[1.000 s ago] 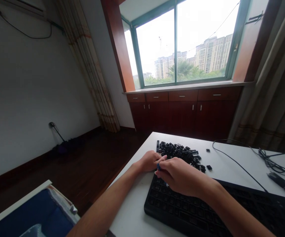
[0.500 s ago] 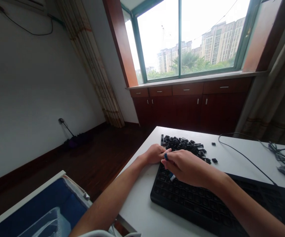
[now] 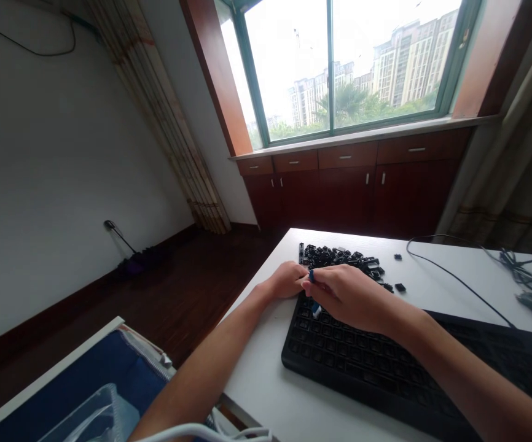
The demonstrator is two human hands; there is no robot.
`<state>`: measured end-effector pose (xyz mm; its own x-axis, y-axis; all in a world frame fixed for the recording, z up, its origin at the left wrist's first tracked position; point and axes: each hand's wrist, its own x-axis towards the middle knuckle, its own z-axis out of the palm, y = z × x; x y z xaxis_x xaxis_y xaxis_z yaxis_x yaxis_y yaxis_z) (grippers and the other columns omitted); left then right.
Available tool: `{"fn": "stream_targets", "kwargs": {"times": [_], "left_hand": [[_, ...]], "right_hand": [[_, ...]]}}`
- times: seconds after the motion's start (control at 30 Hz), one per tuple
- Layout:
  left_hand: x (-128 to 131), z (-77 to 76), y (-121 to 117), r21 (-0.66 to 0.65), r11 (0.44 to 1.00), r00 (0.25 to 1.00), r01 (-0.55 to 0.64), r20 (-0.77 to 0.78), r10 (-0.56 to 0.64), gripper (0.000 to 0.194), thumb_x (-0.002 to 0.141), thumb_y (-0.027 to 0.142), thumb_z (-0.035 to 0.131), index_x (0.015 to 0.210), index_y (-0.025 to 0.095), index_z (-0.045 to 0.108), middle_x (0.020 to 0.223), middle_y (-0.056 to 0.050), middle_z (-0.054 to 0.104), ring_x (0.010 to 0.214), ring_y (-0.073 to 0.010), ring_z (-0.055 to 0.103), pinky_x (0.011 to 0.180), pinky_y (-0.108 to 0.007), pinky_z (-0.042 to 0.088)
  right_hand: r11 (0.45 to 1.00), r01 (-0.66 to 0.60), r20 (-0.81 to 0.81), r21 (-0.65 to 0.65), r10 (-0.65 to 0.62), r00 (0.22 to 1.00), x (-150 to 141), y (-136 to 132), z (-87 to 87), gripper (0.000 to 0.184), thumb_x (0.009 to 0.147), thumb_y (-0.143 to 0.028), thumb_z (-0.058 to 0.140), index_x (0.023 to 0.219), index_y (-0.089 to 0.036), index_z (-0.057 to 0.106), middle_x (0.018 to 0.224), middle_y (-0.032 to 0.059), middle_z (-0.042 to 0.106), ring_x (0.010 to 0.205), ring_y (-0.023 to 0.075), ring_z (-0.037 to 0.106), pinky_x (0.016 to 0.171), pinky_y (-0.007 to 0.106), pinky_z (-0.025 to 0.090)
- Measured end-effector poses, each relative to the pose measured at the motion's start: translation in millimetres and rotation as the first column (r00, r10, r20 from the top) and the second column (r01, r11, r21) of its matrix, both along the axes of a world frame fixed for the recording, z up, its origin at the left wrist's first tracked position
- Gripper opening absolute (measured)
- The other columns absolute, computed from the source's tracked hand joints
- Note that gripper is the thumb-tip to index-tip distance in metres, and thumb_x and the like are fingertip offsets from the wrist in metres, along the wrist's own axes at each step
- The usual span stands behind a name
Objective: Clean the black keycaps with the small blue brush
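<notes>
A black keyboard [image 3: 340, 356] with its keycaps off lies on the white table. My left hand [image 3: 288, 279] is closed at its far left corner, gripping the edge; some of its fingers are hidden behind my right hand. Above the same corner, my right hand [image 3: 342, 294] pinches a slim blue tool [image 3: 311, 275] with a white end. That white end points down at the key sockets, and whether it touches them I cannot tell. Just beyond both hands is a pile of loose black keycaps [image 3: 335, 255], partly covered by my right hand.
Two stray keycaps, one of them this keycap [image 3: 400, 287], lie right of the pile. A black cable [image 3: 454, 282] runs over the table [image 3: 257, 362] to a bundle at the right. At lower left stands a blue-lined container [image 3: 63, 380] holding clear plastic. A white cord [image 3: 192, 431] crosses the bottom edge.
The camera view has tilted slightly, so the window sits higher in the picture. Both hands stay at the keyboard's corner; the blue tool's white end has shifted a little up and left in view.
</notes>
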<state>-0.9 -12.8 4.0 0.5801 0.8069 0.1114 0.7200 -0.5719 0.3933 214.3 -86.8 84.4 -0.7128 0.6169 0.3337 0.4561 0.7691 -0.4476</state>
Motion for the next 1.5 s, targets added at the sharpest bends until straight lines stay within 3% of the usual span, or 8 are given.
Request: {"fn": "stream_targets", "kwargs": {"times": [0.27,0.4,0.6,0.73,0.93,1.13,1.33,1.5], "left_hand": [[2,-4.2,2,0.014,1.0,1.0,0.007,0.007,-0.007,0.049,0.091,0.035,0.041,0.051,0.01,0.055,0.049,0.003,0.037,0.053,-0.0063,0.029,0.054,-0.023,0.023],[-2,-7.2,5,0.029,0.998,0.998,0.05,-0.026,-0.049,0.03,0.078,0.029,0.058,0.057,0.009,0.059,0.054,0.003,0.043,0.055,-0.0064,0.033,0.054,-0.022,0.024],[0,-7.9,5,0.054,0.998,1.0,-0.009,0.008,0.009,0.043,0.087,0.036,0.047,0.056,0.01,0.061,0.051,0.002,0.046,0.052,-0.0069,0.036,0.054,-0.022,0.025],[4,-4.3,2,0.07,0.997,1.0,-0.016,-0.005,0.016,0.053,0.091,0.042,0.043,0.05,0.01,0.057,0.047,0.002,0.039,0.05,-0.0063,0.032,0.053,-0.023,0.022],[7,-1.6,-2,0.048,0.997,0.998,-0.063,0.027,0.062,0.063,0.095,0.048,0.036,0.047,0.01,0.055,0.045,0.004,0.033,0.05,-0.006,0.027,0.053,-0.023,0.02],[5,3.8,-3,-0.027,0.999,0.999,-0.02,0.024,0.021,0.047,0.083,0.045,0.054,0.052,0.01,0.06,0.049,0.003,0.042,0.052,-0.0068,0.034,0.053,-0.022,0.024],[5,4.4,-4,0.005,0.999,0.999,-0.036,0.033,0.036,0.046,0.081,0.042,0.054,0.047,0.011,0.054,0.048,0.003,0.034,0.052,-0.0066,0.029,0.052,-0.023,0.022],[8,3.7,-6,0.028,0.999,0.998,-0.043,0.05,0.042,0.052,0.087,0.043,0.048,0.046,0.011,0.052,0.047,0.003,0.038,0.051,-0.0068,0.03,0.052,-0.023,0.023]], "right_hand": [[0.994,-0.103,-0.03,0.029,0.104,0.994,-13,0,-14.3,0.036,0.099,-0.035,0.038,0.079,-0.017,0.06,0.08,0.0068,0.067,0.077,0.0162,0.061,0.074,0.029,0.042],[0.998,-0.064,-0.088,0.025,0.066,0.994,-6,1,-5.8,0.035,0.099,-0.036,0.038,0.08,-0.017,0.06,0.081,0.0057,0.066,0.074,0.0142,0.059,0.068,0.026,0.039],[0.995,0.072,0.042,0.067,-0.075,0.996,12,6,4.1,0.039,0.097,-0.038,0.039,0.065,-0.018,0.045,0.059,-0.0011,0.054,0.05,0.0076,0.037,0.052,0.026,0.024],[0.996,0.059,0.142,0.066,-0.068,0.988,15,6,2.1,0.039,0.096,-0.037,0.038,0.062,-0.018,0.045,0.054,-0.0014,0.051,0.046,0.0071,0.029,0.05,0.027,0.021],[1.0,-0.012,0.138,0.026,0.008,0.99,5,-2,-1.3,0.038,0.096,-0.033,0.037,0.064,-0.017,0.05,0.062,0.0014,0.059,0.049,0.0083,0.041,0.052,0.026,0.027],[0.997,-0.066,0.053,-0.026,0.067,0.996,4,-4,5.0,0.038,0.099,-0.037,0.036,0.086,-0.017,0.065,0.08,0.0068,0.067,0.068,0.0136,0.058,0.062,0.026,0.036],[0.999,-0.031,0.097,0.028,0.028,0.995,9,-1,6.4,0.04,0.099,-0.037,0.035,0.074,-0.017,0.059,0.067,0.0041,0.061,0.056,0.0108,0.048,0.058,0.026,0.033],[0.999,-0.013,0.12,0.053,0.007,0.993,6,-2,-0.6,0.04,0.097,-0.034,0.038,0.066,-0.017,0.055,0.061,0.0021,0.057,0.049,0.0089,0.04,0.053,0.027,0.027]]}}
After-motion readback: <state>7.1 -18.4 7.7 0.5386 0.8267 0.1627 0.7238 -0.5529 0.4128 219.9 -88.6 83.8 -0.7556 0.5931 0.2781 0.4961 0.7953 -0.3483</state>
